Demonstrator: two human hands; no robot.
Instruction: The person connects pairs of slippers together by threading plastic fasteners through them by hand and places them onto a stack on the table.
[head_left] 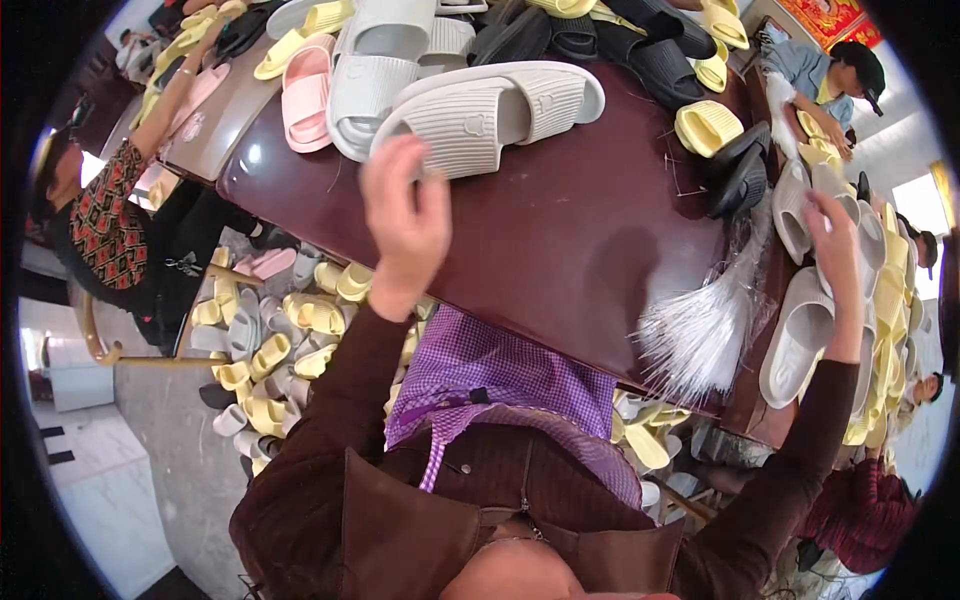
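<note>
A pair of pale grey ribbed slippers lies on its side, soles together, at the far edge of the dark red table. My left hand is just in front of their toe end, slightly blurred. Its thumb stands apart from the fingers, and nothing shows in its grasp. At the right, my right hand reaches over a stack of grey slippers, its fingers stretched out beside a grey slipper. Whether the fingertips touch it I cannot tell.
Pink slippers, black slippers and a yellow slipper lie around the table's far side. A bundle of clear plastic strands hangs over the right corner. Several people work nearby; loose slippers cover the floor at left.
</note>
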